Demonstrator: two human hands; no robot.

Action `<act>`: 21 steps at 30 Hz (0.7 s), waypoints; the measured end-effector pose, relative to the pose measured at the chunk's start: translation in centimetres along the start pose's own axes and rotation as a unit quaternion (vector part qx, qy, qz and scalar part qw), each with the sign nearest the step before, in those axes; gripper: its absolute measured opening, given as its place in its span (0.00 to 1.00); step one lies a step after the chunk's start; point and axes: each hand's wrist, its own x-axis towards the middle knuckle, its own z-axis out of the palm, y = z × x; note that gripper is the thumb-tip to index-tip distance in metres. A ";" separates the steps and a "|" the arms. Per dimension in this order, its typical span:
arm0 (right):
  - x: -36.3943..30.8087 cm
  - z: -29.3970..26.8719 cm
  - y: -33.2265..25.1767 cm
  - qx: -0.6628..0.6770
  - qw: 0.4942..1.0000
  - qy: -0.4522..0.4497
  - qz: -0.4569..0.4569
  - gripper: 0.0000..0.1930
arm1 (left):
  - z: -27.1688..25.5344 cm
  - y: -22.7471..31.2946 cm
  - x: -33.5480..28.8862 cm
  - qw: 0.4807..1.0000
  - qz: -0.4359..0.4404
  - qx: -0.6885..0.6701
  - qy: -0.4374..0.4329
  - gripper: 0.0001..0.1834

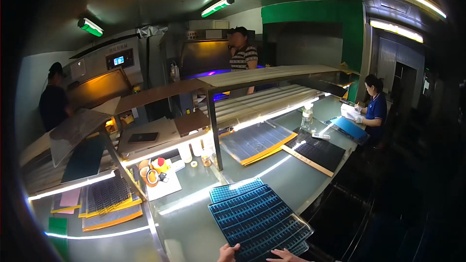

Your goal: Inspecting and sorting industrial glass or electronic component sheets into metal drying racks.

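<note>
A stack of thin dark panels [259, 221] with a blue grid pattern, looking like circuit boards, lies at the near edge of the glossy table. My left hand [228, 253] grips the top panel at its near left corner, thumb on the upper face; its other fingers are mostly hidden. Along the near edge, my right hand [284, 256] rests with fingers stretched out, partly cut off by the frame. A lighter blue panel [236, 190] sticks out from under the far end of the stack.
A wooden strip [307, 160] lies by a black panel [323, 151] and an orange-edged sheet [257, 140]. Tape rolls [152, 178] sit left. A shelf post [213, 131] rises from the table. At the right, a co-worker [375, 104] handles white paper; two other people stand behind the shelf.
</note>
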 end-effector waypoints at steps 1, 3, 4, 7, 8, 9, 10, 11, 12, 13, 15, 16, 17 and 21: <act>0.3 0.4 -0.6 0.007 1.000 -0.003 -0.008 0.37 | -3.4 -0.1 0.2 0.999 -0.036 -0.015 -0.004 0.16; 0.9 -0.4 -2.0 0.019 0.998 0.066 0.016 0.32 | -5.7 2.0 -1.5 0.996 -0.078 -0.026 0.018 0.15; 1.1 -0.4 -2.0 0.027 0.994 0.097 0.051 0.31 | -4.8 4.4 -3.9 0.995 -0.081 -0.022 0.046 0.16; 1.9 -0.4 -1.8 0.055 0.978 0.179 0.092 0.22 | -13.2 3.1 -2.8 0.993 -0.029 0.055 0.104 0.16; 2.0 -0.6 -1.7 0.063 0.976 0.186 0.094 0.21 | -14.3 3.2 -3.3 0.989 0.008 0.080 0.126 0.17; 2.0 -0.5 -1.5 0.041 0.979 0.185 0.075 0.20 | -14.6 3.3 -4.0 0.982 0.044 0.107 0.147 0.17; 2.2 -0.4 -1.6 0.042 0.979 0.187 0.072 0.20 | -14.3 3.7 -4.8 0.982 0.047 0.108 0.147 0.17; 2.3 -0.3 -1.7 0.051 0.981 0.175 0.060 0.20 | -13.9 4.0 -5.9 0.979 0.072 0.117 0.150 0.18; 2.4 -0.2 -2.0 0.061 0.984 0.162 0.048 0.21 | -13.6 4.1 -7.1 0.975 0.097 0.124 0.154 0.18; 3.0 -0.2 -3.1 -0.011 0.970 0.237 -0.044 0.13 | -13.0 4.5 -8.6 0.970 0.122 0.130 0.163 0.18; 4.3 -0.6 -4.7 0.064 0.981 0.185 0.005 0.13 | -12.0 5.5 -11.0 0.959 0.166 0.139 0.183 0.18; 4.7 -0.5 -5.1 0.136 0.981 0.127 0.057 0.15 | -11.9 5.5 -12.3 0.952 0.185 0.137 0.203 0.18; 5.1 0.2 -4.4 0.128 0.985 0.099 0.060 0.15 | -12.7 5.8 -12.9 0.927 0.236 0.167 0.240 0.14; 5.5 0.5 -3.3 0.056 0.988 0.140 -0.026 0.15 | -12.4 8.4 -17.3 0.919 0.283 0.098 0.257 0.09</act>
